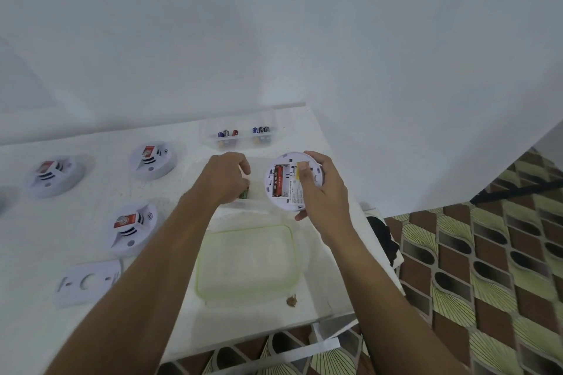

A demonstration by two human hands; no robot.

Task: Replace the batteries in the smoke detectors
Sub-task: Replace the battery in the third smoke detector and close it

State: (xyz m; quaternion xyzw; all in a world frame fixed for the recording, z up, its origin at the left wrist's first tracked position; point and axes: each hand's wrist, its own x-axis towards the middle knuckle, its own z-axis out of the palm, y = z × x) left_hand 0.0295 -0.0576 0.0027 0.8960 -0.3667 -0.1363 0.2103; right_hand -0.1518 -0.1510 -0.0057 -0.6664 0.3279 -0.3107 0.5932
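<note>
head view: right hand [320, 189] grips the upturned smoke detector [283, 183] above the table's right side. one red battery [278, 181] sits in the open bay; the slot beside it looks vacant. left hand [225, 176] curls at a green battery [244, 193] in a clear tray [240, 207]; whether it pinches it cannot be told. judged step: fetching the second cell. next: seat it, polarity matched.
</note>
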